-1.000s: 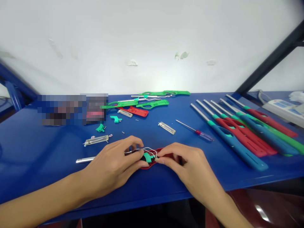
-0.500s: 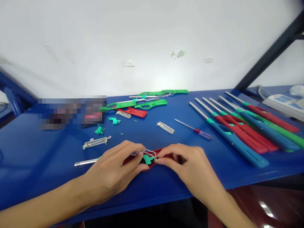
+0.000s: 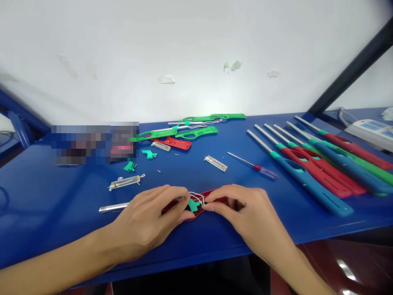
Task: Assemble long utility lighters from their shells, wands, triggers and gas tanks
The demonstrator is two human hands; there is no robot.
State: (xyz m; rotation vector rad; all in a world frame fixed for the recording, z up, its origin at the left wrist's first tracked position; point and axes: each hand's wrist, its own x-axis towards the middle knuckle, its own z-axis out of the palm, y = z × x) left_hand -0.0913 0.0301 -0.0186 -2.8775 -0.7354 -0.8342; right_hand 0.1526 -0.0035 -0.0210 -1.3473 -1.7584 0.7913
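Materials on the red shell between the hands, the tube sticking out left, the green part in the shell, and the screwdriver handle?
Red shell: probably molded plastic; uniform color, thin walls.
Tube: metal, likely plated or polished steel; bright silvery highlights.
Green part: likely opaque plastic; even color, no metallic sheen.
Screwdriver handle: probably hard plastic, smooth-looking; see-through with a violet tint.

Near the front edge of the table [image 3: 61,200], a trigger [image 3: 193,205] is set in a casing [image 3: 197,214], with a tube [image 3: 113,207] placed to the left. Behind them, 3 tanks [image 3: 216,163] and 2 loose triggers [image 3: 130,166] are scattered; a screwdriver [image 3: 266,171] is laid farther right. Casing halves [image 3: 199,132] are spread at the back, before the wall [image 3: 196,49], and a row of lighters [image 3: 322,176] is lined up right of the screwdriver
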